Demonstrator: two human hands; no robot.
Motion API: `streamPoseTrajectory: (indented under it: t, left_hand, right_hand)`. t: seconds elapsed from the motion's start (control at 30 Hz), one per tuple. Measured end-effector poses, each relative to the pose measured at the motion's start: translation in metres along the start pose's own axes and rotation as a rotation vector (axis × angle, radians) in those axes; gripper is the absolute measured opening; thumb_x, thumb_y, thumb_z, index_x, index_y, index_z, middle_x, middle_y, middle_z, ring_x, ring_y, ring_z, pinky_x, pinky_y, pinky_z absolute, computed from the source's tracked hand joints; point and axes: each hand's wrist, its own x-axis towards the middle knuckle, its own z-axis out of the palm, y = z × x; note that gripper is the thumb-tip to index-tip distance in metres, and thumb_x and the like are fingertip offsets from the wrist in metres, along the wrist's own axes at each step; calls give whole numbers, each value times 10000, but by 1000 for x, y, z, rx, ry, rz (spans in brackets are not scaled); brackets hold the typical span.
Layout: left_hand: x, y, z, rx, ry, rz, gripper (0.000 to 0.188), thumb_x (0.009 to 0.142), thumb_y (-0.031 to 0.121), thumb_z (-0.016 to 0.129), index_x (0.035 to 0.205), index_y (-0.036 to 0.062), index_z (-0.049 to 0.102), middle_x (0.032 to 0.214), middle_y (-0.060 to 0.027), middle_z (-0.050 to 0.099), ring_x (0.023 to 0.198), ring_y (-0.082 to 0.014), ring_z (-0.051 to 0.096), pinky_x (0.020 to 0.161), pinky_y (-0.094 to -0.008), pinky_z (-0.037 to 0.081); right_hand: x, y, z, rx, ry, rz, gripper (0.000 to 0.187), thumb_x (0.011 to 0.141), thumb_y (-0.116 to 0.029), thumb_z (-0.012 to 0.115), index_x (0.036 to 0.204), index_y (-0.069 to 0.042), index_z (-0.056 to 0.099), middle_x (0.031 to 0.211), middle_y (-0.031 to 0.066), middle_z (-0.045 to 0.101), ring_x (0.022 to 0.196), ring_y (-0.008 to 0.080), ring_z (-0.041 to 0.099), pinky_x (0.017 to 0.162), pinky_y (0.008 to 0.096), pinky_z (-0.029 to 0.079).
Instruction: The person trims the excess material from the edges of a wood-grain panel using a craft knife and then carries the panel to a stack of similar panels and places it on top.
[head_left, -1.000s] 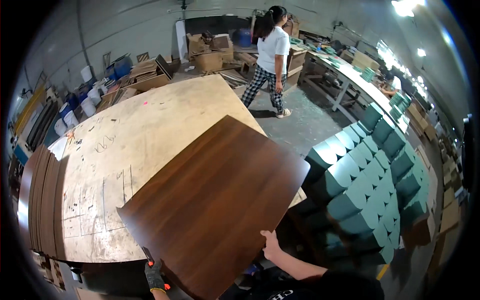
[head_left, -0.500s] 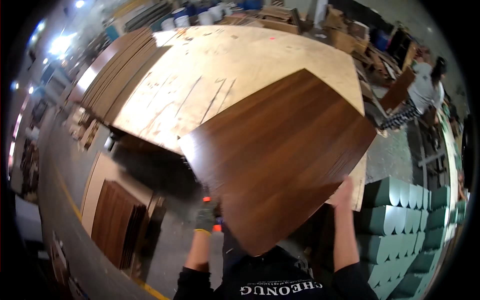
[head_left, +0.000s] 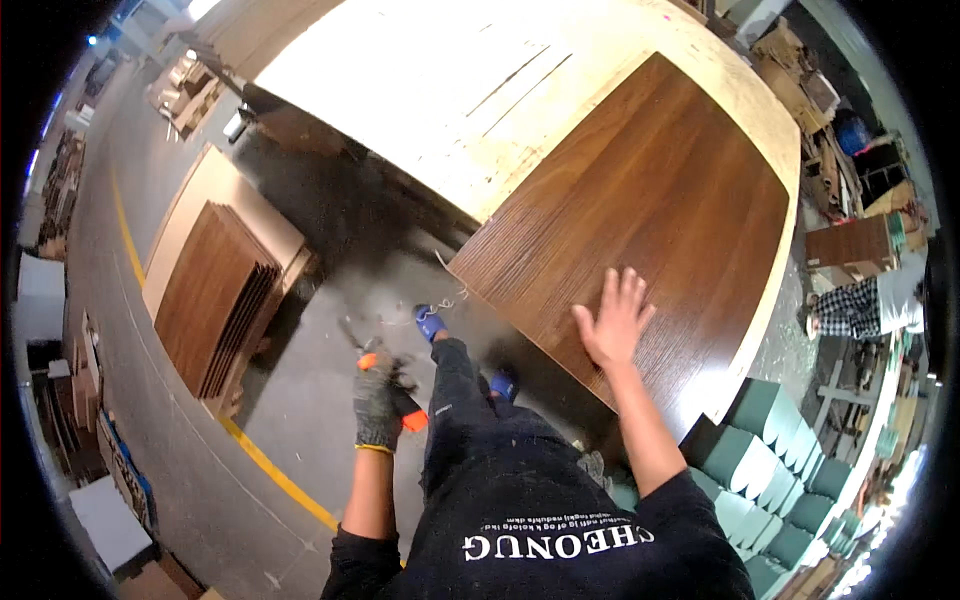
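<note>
A dark brown wood-grain panel (head_left: 650,190) lies on the pale plywood-topped table (head_left: 410,70), with its near edge jutting past the table's edge. My bare right hand (head_left: 617,328) rests on the panel near that edge, fingers spread. Down at my left side, away from the panel, my gloved left hand (head_left: 376,405) is closed round an orange-and-black hand tool (head_left: 413,420). Motion smears the tool's far end, so its exact kind is unclear. A thin curled strip (head_left: 447,268) hangs by the panel's left corner.
A stack of brown panels (head_left: 215,300) stands low at the left on a pale board. Green boxy pieces (head_left: 755,460) are piled at the right, close to my right arm. Beyond them a person (head_left: 870,305) in checked trousers stands near the far right.
The panel has gone from tilted up against me to lying on the table. My right hand has shifted from its edge onto its face. My left hand, still gripping the tool, has moved left.
</note>
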Motion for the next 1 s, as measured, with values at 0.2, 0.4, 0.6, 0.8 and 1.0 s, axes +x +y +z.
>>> streamPoseTrajectory:
  t: [0.2, 0.4, 0.6, 0.8, 1.0]
  left_hand:
    - [-51, -33, -89, 989, -297, -26, 435, 820, 277, 633, 1178, 65, 507, 824, -84, 626, 609, -194, 593, 549, -314, 481]
    - [-177, -52, -301, 1663, 77, -578, 304, 741, 262, 629, 986, 89, 573, 872, -162, 639, 834, -371, 601, 727, -433, 475]
    - [-131, -12, -302, 1227, 368, -841, 334, 759, 270, 664, 1013, 86, 549, 701, -93, 569, 671, -236, 548, 577, -346, 443]
    - [48, 73, -64, 514, 110, -288, 469, 841, 280, 630, 1240, 71, 498, 840, -32, 576, 673, -119, 549, 564, -269, 466]
    - [83, 105, 58, 1352, -333, -50, 473, 879, 374, 531, 1226, 55, 483, 916, -176, 639, 778, -319, 631, 677, -402, 492]
  right_hand:
    - [50, -149, 8, 161, -143, -432, 820, 794, -583, 508, 1414, -102, 271, 1492, 152, 164, 1382, 363, 77, 1061, 616, 46]
    - [70, -191, 17, 154, -165, -432, 796, 765, -402, 610, 1402, -73, 264, 1463, 85, 253, 1372, 337, 123, 1060, 617, 99]
    - [73, -205, 20, 209, -177, -344, 813, 738, -256, 575, 1423, -83, 172, 1489, 114, 176, 1373, 343, 129, 1062, 615, 93]
    - [80, -220, 21, 150, -187, -345, 829, 694, -168, 558, 1422, -105, 168, 1493, 163, 133, 1374, 353, 136, 1069, 606, 77]
    - [104, -169, 20, 378, -71, -277, 774, 754, -404, 614, 1379, -74, 296, 1482, 219, 131, 1387, 359, 88, 1084, 566, 37]
